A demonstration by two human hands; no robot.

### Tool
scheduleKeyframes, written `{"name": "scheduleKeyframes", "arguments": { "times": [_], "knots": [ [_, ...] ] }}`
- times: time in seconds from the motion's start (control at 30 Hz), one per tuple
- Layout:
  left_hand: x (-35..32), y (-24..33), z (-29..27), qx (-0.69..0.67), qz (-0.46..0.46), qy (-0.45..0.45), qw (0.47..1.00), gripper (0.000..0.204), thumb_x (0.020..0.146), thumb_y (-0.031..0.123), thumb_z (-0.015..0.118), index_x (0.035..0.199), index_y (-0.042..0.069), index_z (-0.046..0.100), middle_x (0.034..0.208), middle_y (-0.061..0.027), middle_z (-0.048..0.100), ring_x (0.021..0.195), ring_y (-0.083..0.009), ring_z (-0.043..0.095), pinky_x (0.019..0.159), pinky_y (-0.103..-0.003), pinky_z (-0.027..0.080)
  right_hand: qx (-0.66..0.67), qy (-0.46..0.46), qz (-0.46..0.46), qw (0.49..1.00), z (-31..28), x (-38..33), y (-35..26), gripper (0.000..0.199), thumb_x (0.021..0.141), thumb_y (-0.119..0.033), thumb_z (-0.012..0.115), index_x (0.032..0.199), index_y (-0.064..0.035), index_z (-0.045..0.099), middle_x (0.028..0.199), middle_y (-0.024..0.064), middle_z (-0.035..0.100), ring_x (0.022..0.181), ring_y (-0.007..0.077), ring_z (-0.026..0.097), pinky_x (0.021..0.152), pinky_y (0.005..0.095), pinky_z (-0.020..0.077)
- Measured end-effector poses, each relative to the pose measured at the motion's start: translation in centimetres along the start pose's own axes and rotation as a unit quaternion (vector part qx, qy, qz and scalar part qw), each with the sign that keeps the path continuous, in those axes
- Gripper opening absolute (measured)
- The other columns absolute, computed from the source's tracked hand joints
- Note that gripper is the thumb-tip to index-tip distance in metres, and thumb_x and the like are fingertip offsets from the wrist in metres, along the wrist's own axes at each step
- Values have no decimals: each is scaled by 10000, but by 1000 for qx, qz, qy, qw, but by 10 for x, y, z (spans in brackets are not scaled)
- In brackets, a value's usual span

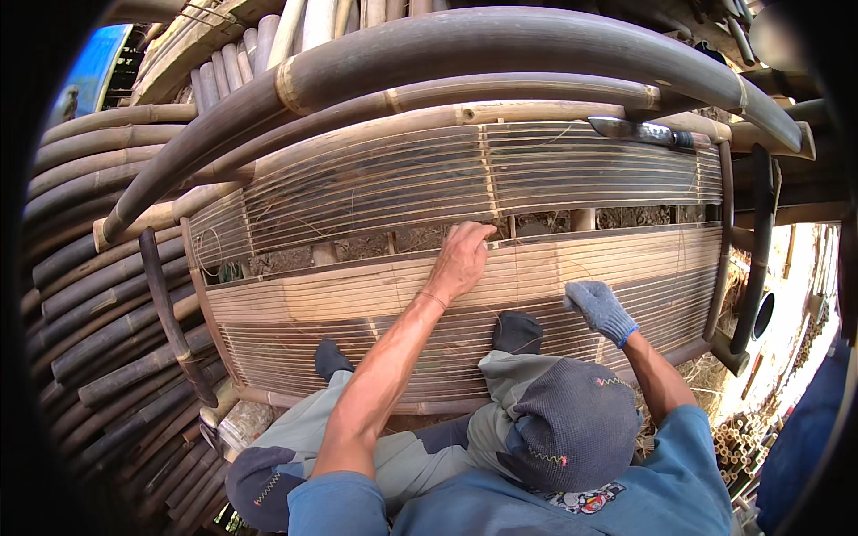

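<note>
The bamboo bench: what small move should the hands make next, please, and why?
Probably bring the gloved right hand toward the left hand to help steady the pale slats: the left hand is at their far edge, beside the open gap, while the right is curled, apart from it.

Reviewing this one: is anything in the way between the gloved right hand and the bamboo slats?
Nothing visible is. The right hand is curled directly over the slats, though contact is unclear. The bare left hand is off to its left, and the knife lies beyond, toward the far right corner.
</note>
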State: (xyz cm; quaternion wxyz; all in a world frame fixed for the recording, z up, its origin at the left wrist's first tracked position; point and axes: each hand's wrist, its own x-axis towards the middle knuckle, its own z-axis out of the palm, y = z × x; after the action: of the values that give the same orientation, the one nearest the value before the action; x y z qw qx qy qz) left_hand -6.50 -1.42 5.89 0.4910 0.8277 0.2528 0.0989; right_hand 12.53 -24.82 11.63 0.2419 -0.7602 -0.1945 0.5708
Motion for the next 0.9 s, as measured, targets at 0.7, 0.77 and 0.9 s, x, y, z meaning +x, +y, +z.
{"name": "scheduleKeyframes", "arguments": {
  "times": [0.7,0.77,0.9],
  "knots": [
    [-36,-9,-49,312,311,-136,888,79,896,119,554,938,64,593,955,-93,505,930,-247,525,901,-392,439,-202,353,-94,909,65,-37,-10,410,882,-190,656,1251,-25,587,1250,197,583,1087,339,614,930,416,517],
    [-54,-6,-64,199,208,-164,944,76,917,99,544,975,53,561,954,-129,503,902,-292,547,852,-425,457,-179,265,-212,923,101,-11,-58,481,878,-198,674,1318,-46,555,1300,206,573,1170,341,598,981,408,503],
    [-87,-6,-95,-9,83,-173,981,125,929,77,569,1025,21,512,970,-188,507,850,-389,580,728,-469,483,79,-15,-164,983,147,8,-105,532,940,-386,666,1328,-43,546,1226,158,625,1123,251,605,960,398,505]
  ]
}}
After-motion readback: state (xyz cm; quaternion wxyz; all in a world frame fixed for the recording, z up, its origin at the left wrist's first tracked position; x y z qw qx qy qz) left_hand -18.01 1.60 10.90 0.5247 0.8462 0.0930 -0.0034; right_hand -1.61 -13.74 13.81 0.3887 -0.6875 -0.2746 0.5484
